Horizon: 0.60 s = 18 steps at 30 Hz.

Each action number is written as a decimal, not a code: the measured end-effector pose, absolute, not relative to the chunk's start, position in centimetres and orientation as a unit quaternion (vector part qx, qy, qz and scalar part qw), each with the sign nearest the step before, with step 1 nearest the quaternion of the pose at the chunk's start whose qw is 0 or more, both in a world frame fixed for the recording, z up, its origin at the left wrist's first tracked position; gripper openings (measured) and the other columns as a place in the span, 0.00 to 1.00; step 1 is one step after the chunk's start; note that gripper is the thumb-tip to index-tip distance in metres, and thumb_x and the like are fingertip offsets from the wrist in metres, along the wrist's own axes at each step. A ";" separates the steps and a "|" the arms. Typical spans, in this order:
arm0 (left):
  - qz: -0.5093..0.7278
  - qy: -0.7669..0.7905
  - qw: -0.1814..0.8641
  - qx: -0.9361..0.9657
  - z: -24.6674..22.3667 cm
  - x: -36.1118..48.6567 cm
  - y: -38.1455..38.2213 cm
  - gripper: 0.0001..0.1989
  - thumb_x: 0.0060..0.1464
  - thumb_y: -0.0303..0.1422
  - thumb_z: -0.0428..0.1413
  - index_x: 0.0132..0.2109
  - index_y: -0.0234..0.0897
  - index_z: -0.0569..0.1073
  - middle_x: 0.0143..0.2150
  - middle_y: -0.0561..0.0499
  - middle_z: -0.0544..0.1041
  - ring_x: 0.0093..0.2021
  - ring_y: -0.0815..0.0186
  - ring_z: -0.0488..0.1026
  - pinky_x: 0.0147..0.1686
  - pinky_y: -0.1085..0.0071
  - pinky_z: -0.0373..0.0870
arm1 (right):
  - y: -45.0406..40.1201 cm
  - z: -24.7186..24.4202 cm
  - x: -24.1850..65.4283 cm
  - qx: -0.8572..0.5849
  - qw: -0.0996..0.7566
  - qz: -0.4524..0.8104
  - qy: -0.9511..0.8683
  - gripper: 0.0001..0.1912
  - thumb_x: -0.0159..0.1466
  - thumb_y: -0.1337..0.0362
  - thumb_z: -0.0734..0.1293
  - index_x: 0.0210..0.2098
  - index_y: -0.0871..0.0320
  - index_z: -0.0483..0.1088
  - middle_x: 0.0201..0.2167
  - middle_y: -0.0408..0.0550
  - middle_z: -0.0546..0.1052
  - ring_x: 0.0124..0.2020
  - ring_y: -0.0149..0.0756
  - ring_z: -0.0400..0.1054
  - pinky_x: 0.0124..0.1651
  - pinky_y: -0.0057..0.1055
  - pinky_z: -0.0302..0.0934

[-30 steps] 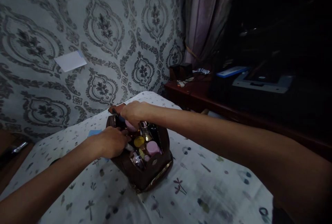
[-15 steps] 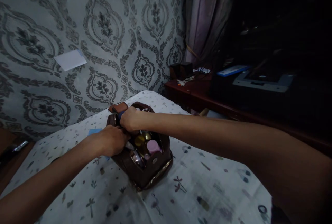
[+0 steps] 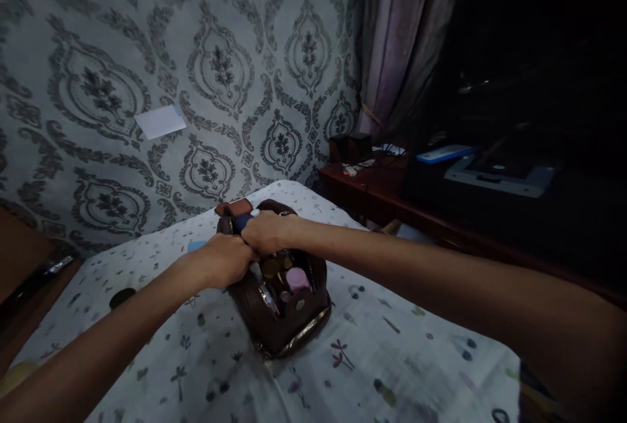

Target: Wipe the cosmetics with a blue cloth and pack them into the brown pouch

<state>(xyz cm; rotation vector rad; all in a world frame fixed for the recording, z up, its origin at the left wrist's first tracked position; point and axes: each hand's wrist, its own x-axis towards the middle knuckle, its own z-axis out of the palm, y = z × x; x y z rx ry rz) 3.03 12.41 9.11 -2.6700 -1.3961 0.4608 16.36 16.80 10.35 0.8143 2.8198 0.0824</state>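
Head view: from where I stand, a brown bag (image 3: 249,309) sits in the lower middle of the frame, with its top wide open. It lies the long way, from the upper left down to the lower right, on a white cloth with little pictures (image 3: 362,351). Both hands are at its far half. The left hand (image 3: 230,260) is curled over the left edge, and the right hand (image 3: 267,232) dips in from the other side, its arm lying across the mouth of the bag. The two hands almost meet. Their fingertips are hidden down in the bag, so I can't tell if they grip something.

The bag is full of small things. A pink lid (image 3: 297,279) sits near the right wall, below the right arm and nearer to it than to the left hand. A dull gold lid (image 3: 270,269) is just left of it, and a thin clear tube (image 3: 265,294) leans along the left wall. A dark blue thing (image 3: 241,222) shows at the far end, right by the right hand; it's too dark there to say what it is. A light blue paper (image 3: 196,246) lies beside the bag, on its left.
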 end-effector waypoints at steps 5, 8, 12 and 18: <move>0.032 -0.486 0.042 -0.872 10.3 2.5 10.0 0.18 0.57 0.24 0.47 0.45 0.43 0.79 0.47 0.48 0.80 0.48 0.60 0.76 0.48 0.67 0.71 | 16.6 10.4 16.9 0.286 0.081 0.038 0.954 0.10 0.62 0.67 0.69 0.41 0.65 0.78 0.40 0.59 0.81 0.45 0.47 0.76 0.43 0.33 0.66; -0.160 -0.503 0.033 -0.849 9.7 0.5 7.2 0.18 0.61 0.27 0.43 0.48 0.42 0.76 0.50 0.48 0.78 0.52 0.61 0.74 0.51 0.67 0.70 | 16.4 10.7 17.9 0.293 0.052 0.053 0.953 0.09 0.63 0.69 0.66 0.39 0.65 0.78 0.38 0.58 0.81 0.41 0.45 0.76 0.39 0.31 0.64; -0.292 -0.562 -0.002 -0.774 5.7 -3.6 2.9 0.15 0.65 0.33 0.43 0.48 0.40 0.73 0.42 0.48 0.77 0.43 0.62 0.75 0.42 0.68 0.73 | 14.8 10.7 18.8 0.321 -0.036 0.089 0.942 0.09 0.64 0.69 0.64 0.34 0.64 0.77 0.37 0.58 0.80 0.39 0.44 0.73 0.39 0.32 0.61; -0.179 -0.665 0.027 -0.724 -2.4 -9.2 -1.8 0.16 0.63 0.28 0.42 0.49 0.39 0.72 0.50 0.43 0.75 0.52 0.56 0.72 0.46 0.61 0.74 | 11.0 8.6 18.6 0.285 -0.256 0.064 0.921 0.13 0.68 0.65 0.62 0.27 0.58 0.69 0.29 0.50 0.74 0.34 0.40 0.68 0.39 0.34 0.58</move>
